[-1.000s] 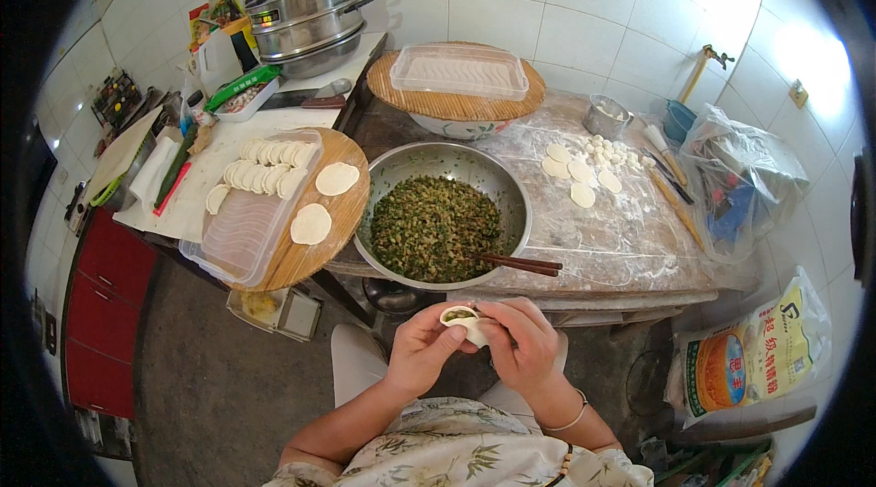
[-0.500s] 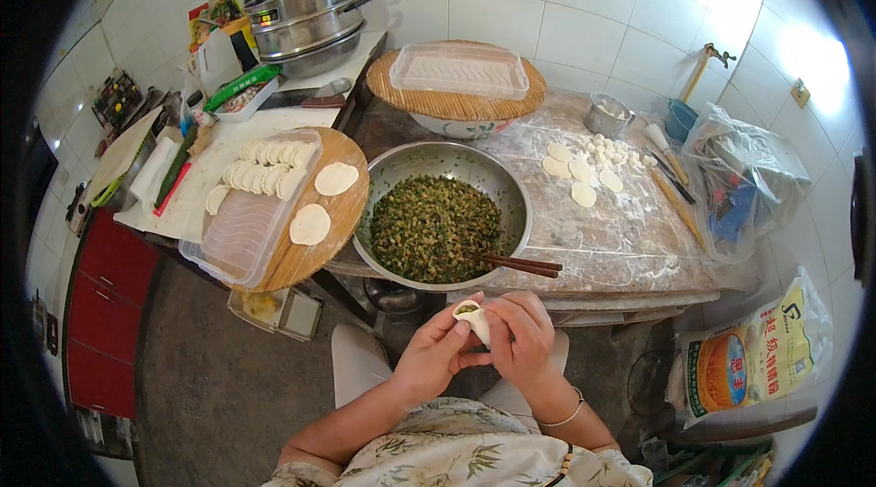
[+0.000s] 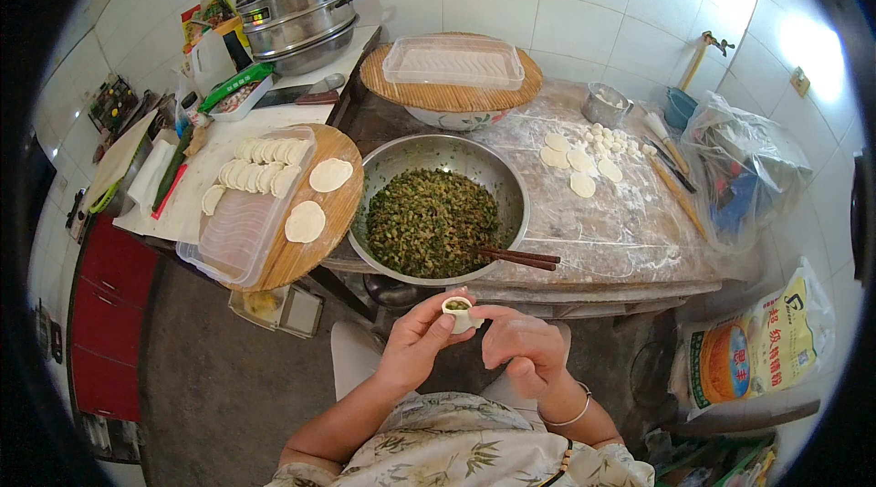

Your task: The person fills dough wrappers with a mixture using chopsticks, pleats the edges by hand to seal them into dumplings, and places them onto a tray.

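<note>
My left hand is closed around a partly folded dumpling, its top open and green filling showing inside. The index finger of my right hand reaches to the dumpling's right edge, with the thumb apart and the other fingers bent. Just beyond my hands stands a large steel bowl of chopped green filling. A pair of chopsticks leans over its right rim. At left, finished dumplings lie in rows in a clear plastic tray. Two round wrappers lie beside it on a round wooden board.
On the floured worktop at right are several wrappers, small dough pieces, a rolling pin and a metal cup. Behind the bowl, a lidded basin carries another clear tray. A knife lies far left.
My right hand has let go of the dumpling's side and opened, shifting slightly right and down. The dumpling has turned in my left hand, its opening now facing up.
</note>
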Available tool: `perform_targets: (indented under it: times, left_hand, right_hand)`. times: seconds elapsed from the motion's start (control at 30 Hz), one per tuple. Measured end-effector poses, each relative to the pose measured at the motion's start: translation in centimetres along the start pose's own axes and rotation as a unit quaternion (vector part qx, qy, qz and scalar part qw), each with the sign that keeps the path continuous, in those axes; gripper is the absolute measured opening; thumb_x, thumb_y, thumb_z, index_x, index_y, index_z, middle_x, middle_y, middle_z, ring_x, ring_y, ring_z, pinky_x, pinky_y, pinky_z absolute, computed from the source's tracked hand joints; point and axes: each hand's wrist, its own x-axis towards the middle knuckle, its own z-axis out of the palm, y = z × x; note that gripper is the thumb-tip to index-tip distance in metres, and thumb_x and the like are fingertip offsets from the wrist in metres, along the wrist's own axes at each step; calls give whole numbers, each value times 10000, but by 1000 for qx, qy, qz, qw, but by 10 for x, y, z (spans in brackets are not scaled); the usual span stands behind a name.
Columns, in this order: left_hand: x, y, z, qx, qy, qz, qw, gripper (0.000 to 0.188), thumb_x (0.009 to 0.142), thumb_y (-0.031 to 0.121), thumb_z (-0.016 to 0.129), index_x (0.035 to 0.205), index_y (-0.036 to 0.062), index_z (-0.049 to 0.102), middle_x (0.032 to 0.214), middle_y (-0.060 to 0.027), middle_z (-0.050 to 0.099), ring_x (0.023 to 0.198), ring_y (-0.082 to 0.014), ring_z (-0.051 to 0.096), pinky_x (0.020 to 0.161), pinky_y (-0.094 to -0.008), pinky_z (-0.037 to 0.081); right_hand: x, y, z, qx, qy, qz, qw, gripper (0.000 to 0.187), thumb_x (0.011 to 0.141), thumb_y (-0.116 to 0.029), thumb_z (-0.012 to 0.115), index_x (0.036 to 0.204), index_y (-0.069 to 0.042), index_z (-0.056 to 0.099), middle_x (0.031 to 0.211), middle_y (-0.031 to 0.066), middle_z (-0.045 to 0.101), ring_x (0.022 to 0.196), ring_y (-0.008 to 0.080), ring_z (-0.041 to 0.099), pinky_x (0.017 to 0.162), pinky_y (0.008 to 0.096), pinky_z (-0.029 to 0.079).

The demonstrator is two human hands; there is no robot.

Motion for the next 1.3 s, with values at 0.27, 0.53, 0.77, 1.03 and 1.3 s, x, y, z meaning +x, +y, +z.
perform_targets:
  times: [0.27,0.53,0.77,1.03,1.3]
  left_hand:
    - [-3,-3,3,49,-32,1,998,366,965,139,472,1310,21,441,1293,-89,486,1155,-175,490,954,-350,459]
    - [-1,-7,4,175,-37,66,982,349,936,112,521,1270,18,485,1215,-104,559,1112,-189,538,935,-322,443]
    - [2,-14,1,293,-8,145,945,279,925,83,535,1195,17,556,1149,-101,594,1000,-143,576,840,-258,464]
    - [7,-11,0,-34,21,70,997,264,965,142,472,1173,-12,520,1123,-114,589,1020,-191,589,876,-330,509]
    - [3,-14,3,34,45,101,993,253,950,106,499,1168,-18,529,1125,-95,577,1006,-164,578,867,-311,512]
  right_hand:
    - [-5,12,-3,-59,-48,-67,995,355,881,-321,588,661,-46,548,581,47,506,717,285,620,872,431,473]
    - [-4,1,-5,-90,-69,-39,993,249,827,-232,652,689,-47,559,621,63,524,786,305,630,776,390,500]
    - [-7,-3,-2,65,66,221,971,232,896,-145,570,714,-2,590,644,57,577,616,82,540,596,270,467]
    - [-5,12,-9,-178,109,92,974,95,806,-97,657,854,-20,630,728,64,593,663,200,569,704,363,477]
    - [-7,21,3,-327,54,46,942,186,735,-75,717,915,-56,673,854,93,619,751,250,594,666,327,474]
